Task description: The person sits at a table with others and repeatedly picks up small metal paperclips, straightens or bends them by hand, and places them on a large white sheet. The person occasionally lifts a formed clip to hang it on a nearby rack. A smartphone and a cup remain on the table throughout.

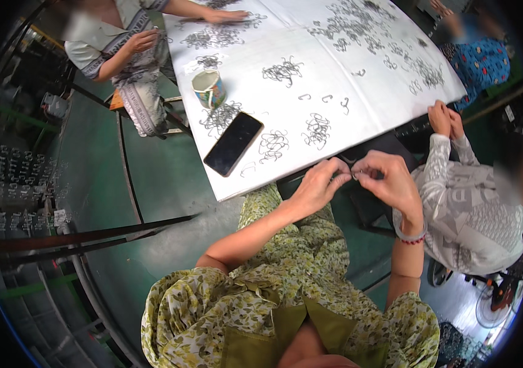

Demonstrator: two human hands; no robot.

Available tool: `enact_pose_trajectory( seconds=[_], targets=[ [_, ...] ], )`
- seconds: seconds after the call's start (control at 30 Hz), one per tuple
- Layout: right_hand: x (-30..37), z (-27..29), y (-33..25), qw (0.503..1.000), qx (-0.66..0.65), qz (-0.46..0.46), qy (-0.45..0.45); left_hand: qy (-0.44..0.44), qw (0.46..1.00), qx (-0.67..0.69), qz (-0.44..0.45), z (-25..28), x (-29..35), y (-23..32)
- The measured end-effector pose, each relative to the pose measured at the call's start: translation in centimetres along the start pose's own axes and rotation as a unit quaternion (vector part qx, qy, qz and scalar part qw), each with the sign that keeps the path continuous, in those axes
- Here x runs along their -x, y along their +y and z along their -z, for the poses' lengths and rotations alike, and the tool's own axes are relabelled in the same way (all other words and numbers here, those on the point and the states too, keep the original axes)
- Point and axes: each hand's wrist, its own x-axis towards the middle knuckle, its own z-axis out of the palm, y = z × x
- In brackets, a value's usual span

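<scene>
Just off the near edge of the white-covered table (249, 73), my left hand (321, 184) and my right hand (389, 179) meet fingertip to fingertip. Both are closed in a pinch; whatever they hold is too small to make out. Closest to them on the table is a pile of small dark curved wire hooks (316, 131). Another hook pile (273, 146) lies to its left, beside a black smartphone (234, 144). A few single hooks (327, 98) lie spread out beyond the piles.
A colourful paper-sided bucket (208, 89) stands near the table's left edge. Across from it sits a co-worker (126, 67) with one hand over hooks. A second co-worker in grey (469, 202) sits close on my right, and a third in blue (479, 67) farther off. Metal bars (90, 238) cross at left.
</scene>
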Motion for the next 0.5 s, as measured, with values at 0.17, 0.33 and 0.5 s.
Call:
enact_pose_trajectory(
  seconds=[0.17,0.33,0.5],
  targets=[
    [0.3,-0.4,-0.7,0.995,-0.014,0.007,0.096,-0.025,0.999,0.026,0.011,0.4,0.0,-0.3],
    [0.7,-1.0,0.8,0.984,-0.064,-0.004,0.164,0.060,0.992,-0.112,0.016,4.4,-4.9,-4.3],
    [0.7,-2.6,1.5,0.970,-0.118,-0.030,0.212,0.139,0.893,-0.418,0.092,10.1,-15.6,-13.6]
  ],
)
